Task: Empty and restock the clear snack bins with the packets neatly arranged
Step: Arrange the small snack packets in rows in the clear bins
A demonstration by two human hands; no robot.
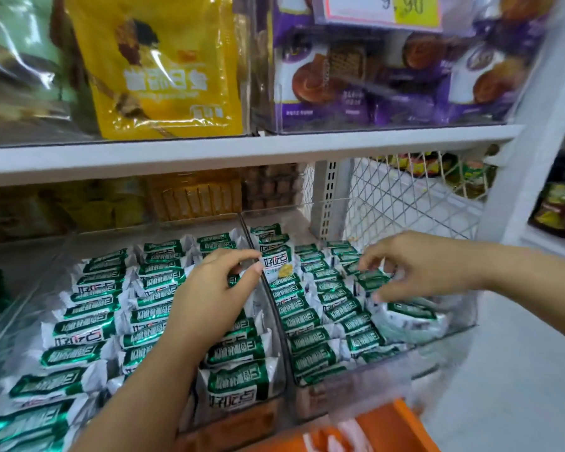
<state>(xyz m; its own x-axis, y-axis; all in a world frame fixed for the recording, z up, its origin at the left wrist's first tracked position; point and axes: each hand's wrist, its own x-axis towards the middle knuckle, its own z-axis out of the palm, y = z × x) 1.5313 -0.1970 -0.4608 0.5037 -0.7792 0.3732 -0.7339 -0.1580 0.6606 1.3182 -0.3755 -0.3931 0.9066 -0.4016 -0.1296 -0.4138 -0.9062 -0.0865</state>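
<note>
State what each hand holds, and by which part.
Left hand pinches an upright packet by its left edge. Right hand apparently pinches a green packet across its right end.

The left bin point(111, 231) and right bin point(437, 350) are open above, packed with packets point(88, 327), with a clear wall point(276, 318) between. The white shelf point(242, 151) hangs over their back. Free room: right bin's back corner, before the wire mesh point(405, 190) and slotted post point(330, 194).
</note>
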